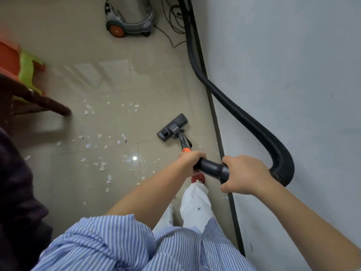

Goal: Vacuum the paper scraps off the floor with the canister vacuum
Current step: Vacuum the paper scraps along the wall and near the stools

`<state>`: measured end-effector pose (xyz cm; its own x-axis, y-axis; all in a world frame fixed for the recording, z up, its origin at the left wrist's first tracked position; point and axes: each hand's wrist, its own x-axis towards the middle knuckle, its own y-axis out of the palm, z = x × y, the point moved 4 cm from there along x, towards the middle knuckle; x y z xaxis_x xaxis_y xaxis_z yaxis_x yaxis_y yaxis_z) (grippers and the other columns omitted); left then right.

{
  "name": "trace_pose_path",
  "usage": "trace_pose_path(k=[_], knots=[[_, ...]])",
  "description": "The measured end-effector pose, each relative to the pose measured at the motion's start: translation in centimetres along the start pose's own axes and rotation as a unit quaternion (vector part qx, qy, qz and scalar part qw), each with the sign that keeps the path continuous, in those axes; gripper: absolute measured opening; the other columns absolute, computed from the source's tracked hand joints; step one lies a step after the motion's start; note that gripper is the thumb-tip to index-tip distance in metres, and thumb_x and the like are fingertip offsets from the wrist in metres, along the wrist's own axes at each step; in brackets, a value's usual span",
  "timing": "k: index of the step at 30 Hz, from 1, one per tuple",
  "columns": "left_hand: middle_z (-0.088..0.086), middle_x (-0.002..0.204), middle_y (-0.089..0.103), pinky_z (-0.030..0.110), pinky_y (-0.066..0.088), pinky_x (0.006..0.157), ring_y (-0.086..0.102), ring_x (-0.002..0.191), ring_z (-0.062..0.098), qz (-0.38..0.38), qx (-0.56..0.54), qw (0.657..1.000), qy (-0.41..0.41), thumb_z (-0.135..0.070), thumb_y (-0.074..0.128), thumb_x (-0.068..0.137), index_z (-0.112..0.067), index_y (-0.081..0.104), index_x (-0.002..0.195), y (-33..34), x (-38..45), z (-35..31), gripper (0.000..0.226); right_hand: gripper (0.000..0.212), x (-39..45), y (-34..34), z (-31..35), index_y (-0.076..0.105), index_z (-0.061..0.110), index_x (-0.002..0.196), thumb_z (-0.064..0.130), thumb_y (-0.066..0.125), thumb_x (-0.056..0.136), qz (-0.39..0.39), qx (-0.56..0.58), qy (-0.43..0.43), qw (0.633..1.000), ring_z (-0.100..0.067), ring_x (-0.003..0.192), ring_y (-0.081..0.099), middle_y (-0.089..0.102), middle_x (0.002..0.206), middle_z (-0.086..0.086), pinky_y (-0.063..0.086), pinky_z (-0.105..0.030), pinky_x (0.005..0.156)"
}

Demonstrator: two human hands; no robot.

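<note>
The black floor nozzle (172,127) of the vacuum rests flat on the beige tiles, angled toward the wall. Its wand (184,142) rises to a black handle tube (212,168). My left hand (190,160) grips the tube just below an orange collar. My right hand (241,176) grips its upper end, where the ribbed black hose (254,122) loops away along the wall. White paper scraps (101,151) lie scattered left of the nozzle. The steel canister (130,15) stands at the far end of the floor.
A dark wooden chair leg (52,106) and orange-green fabric (25,69) stand at the left. The pale wall (293,65) with a dark baseboard (216,124) runs along the right. A thin power cord (173,22) lies by the canister. My red shoe (198,178) is under the handle.
</note>
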<state>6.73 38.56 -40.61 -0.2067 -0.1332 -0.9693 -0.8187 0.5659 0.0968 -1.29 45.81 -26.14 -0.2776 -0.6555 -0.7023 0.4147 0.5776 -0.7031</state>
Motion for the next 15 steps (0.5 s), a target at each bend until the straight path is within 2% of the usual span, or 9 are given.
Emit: trace_pose_path(k=[3, 7, 11, 13, 15], knots=[[0.015, 0.093, 0.05, 0.031, 0.051, 0.057, 0.057, 0.076, 0.023, -0.017, -0.016, 1.0, -0.01, -0.001, 0.06, 0.081, -0.006, 0.029, 0.132, 1.5, 0.0, -0.1, 0.06, 0.032, 0.3, 0.1, -2.0, 0.039, 0.026, 0.089, 0.039, 0.064, 0.073, -0.006, -0.014, -0.016, 1.0, -0.017, 0.071, 0.048, 0.045, 0.075, 0.006, 0.024, -0.019, 0.047], [0.015, 0.103, 0.047, 0.029, 0.046, 0.052, 0.053, 0.088, 0.025, -0.057, -0.024, 0.998, 0.009, -0.002, 0.06, 0.08, -0.006, 0.025, 0.134, 4.1, 0.1, -0.6, 0.065, 0.035, 0.7, 0.1, -4.9, 0.038, 0.026, 0.09, 0.046, 0.063, 0.074, -0.006, -0.005, -0.033, 0.999, -0.016, 0.072, 0.046, 0.046, 0.078, 0.006, 0.021, -0.017, 0.047], [0.011, 0.097, 0.046, 0.026, 0.043, 0.049, 0.053, 0.083, 0.023, -0.088, -0.013, 0.995, 0.043, -0.003, 0.06, 0.081, -0.005, 0.024, 0.134, 5.5, 0.6, -2.4, 0.064, 0.032, 1.5, -0.2, -6.7, 0.046, 0.025, 0.095, 0.043, 0.063, 0.074, -0.01, 0.068, -0.025, 0.997, -0.017, 0.072, 0.047, 0.05, 0.078, 0.005, 0.023, -0.015, 0.047], [0.012, 0.1, 0.046, 0.026, 0.042, 0.048, 0.052, 0.073, 0.018, -0.1, -0.019, 0.993, 0.051, -0.003, 0.059, 0.08, -0.006, 0.028, 0.13, 5.5, 0.3, -3.7, 0.059, 0.033, 2.0, -1.0, -7.0, 0.049, 0.024, 0.097, 0.044, 0.063, 0.074, -0.014, 0.082, -0.032, 0.996, -0.017, 0.072, 0.048, 0.05, 0.077, 0.004, 0.025, -0.015, 0.047], [0.013, 0.103, 0.047, 0.026, 0.042, 0.048, 0.052, 0.071, 0.018, -0.109, -0.013, 0.993, 0.053, -0.003, 0.058, 0.08, -0.008, 0.035, 0.123, 4.9, -0.3, -4.7, 0.05, 0.037, 2.8, -1.8, -6.5, 0.051, 0.023, 0.1, 0.046, 0.063, 0.074, -0.019, 0.078, -0.051, 0.995, -0.016, 0.073, 0.049, 0.052, 0.078, 0.004, 0.027, -0.015, 0.048]])
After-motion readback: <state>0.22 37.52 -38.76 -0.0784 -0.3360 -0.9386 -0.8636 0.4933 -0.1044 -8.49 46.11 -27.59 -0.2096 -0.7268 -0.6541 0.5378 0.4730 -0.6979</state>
